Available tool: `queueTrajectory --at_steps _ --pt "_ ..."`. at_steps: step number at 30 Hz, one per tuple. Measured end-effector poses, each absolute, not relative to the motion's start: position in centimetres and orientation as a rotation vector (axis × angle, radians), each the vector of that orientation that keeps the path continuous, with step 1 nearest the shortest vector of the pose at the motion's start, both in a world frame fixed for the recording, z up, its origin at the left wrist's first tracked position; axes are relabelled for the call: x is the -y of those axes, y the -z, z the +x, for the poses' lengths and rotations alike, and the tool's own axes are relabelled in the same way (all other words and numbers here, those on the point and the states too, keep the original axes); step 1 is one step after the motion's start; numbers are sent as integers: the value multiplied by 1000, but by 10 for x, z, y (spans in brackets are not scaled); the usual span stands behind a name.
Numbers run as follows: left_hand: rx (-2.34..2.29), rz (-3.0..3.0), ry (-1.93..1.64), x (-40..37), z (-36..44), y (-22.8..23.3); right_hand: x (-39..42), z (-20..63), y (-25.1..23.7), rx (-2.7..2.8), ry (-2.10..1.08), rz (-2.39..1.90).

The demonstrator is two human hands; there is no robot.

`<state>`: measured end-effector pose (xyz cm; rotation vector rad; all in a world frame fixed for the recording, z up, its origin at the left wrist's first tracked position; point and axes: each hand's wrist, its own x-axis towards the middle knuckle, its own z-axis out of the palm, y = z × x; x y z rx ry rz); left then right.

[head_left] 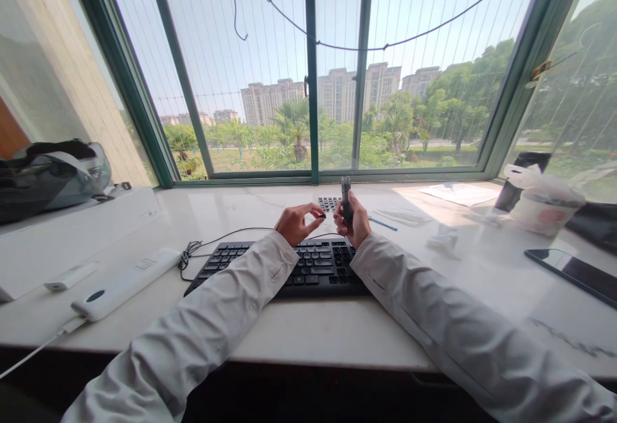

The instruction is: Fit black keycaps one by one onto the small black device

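My left hand is above the black keyboard, its thumb and fingertips pinched on a small black keycap. Just to the right, my right hand is wrapped round a dark grey hand tool. That tool stands upright with a narrow, pronged-looking tip at the top; its exact kind is unclear. Several loose keycaps lie in rows on the counter behind my hands. Some key places at the keyboard's right end look bare of caps. My sleeves cover part of the keyboard.
A thin blue stick lies right of my right hand. Further right are a phone, a plastic-wrapped tub and a paper sheet. On the left are a white power strip, a coiled black cable and a white box.
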<state>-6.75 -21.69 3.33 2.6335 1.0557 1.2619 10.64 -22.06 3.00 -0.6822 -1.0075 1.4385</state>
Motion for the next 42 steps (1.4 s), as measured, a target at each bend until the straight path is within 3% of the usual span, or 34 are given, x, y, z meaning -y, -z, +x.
queueTrajectory --at_steps 19,28,42 --pt "-1138 2636 -1517 208 -71 -29 215 104 -19 1269 -1314 -830" --pt "-1155 2649 -1627 210 -72 -32 215 108 -17 1455 -1072 -859" --pt "-1028 2708 -1596 211 -69 -31 204 106 -8 1417 -1135 -848"
